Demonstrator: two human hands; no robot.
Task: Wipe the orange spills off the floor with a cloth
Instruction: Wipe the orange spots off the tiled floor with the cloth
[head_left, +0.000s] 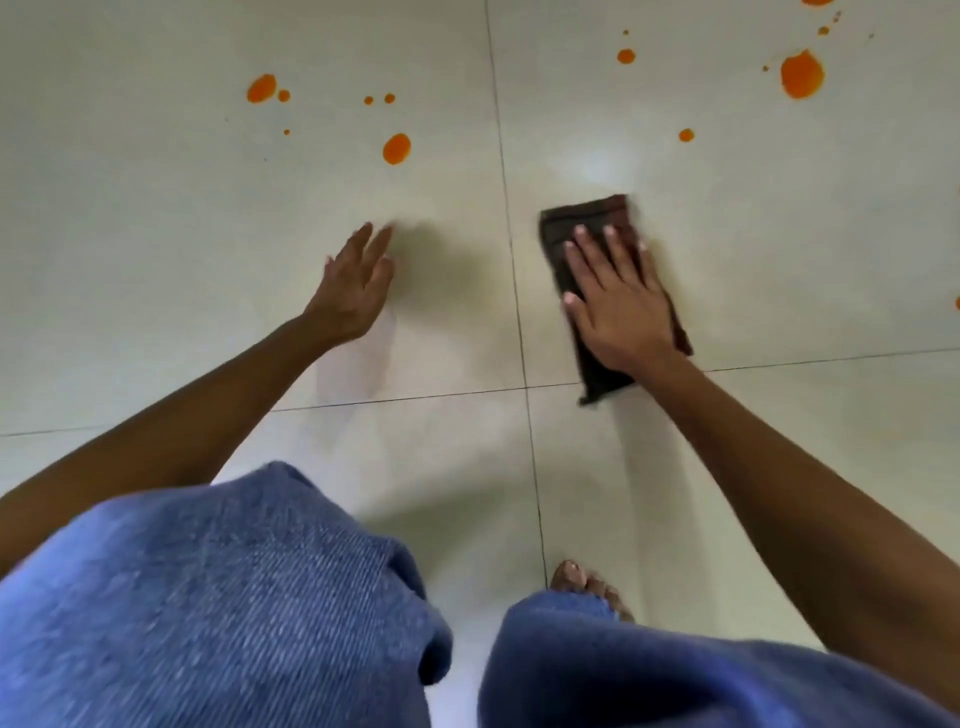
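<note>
Pressing flat on the cloth (560, 235), the right hand (618, 306) was found with its fingers straight and slightly spread, palm down, pinching nothing. The cloth, dark brown and folded to a long strip, lay directly beneath that hand on the floor (779, 260); one end showed past the fingertips and the other end showed behind the heel of the palm, beside the wrist. It sat just to the right of a grout line (511, 249) and crossed the joint running sideways near its rear end. The left hand (353, 283) was extended on the other side of that line, well apart from the cloth, fingers straight and close together, holding nothing; whether it touched the tile could not be determined, the fingertips being blurred. Orange spills remained ahead of both hands: a small spot (686, 135) nearest the cloth, a large blot (802, 74) further off to the right, and a scattered group (397, 148) beyond the left hand. Blue denim knees (208, 597) and a bare foot (584, 584) occupied the near edge.
</note>
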